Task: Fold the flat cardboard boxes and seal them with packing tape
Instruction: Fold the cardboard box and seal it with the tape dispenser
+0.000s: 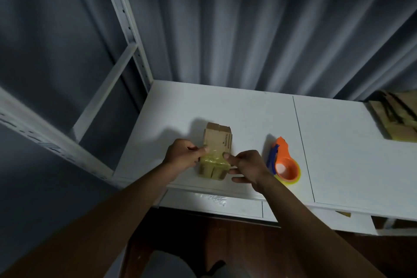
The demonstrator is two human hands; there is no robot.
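A white table (225, 106) made of two panels stands against grey pleated curtains (248, 29). A white metal shelving frame (126, 22) rises at its left. Below lies what looks like dark reddish wooden floor (293, 253); the light is dim

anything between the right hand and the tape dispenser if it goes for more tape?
Nothing visible. The orange-and-blue tape dispenser with yellowish tape lies on the white table just beside the right hand, with bare tabletop between. Both hands are on the small brown cardboard box.
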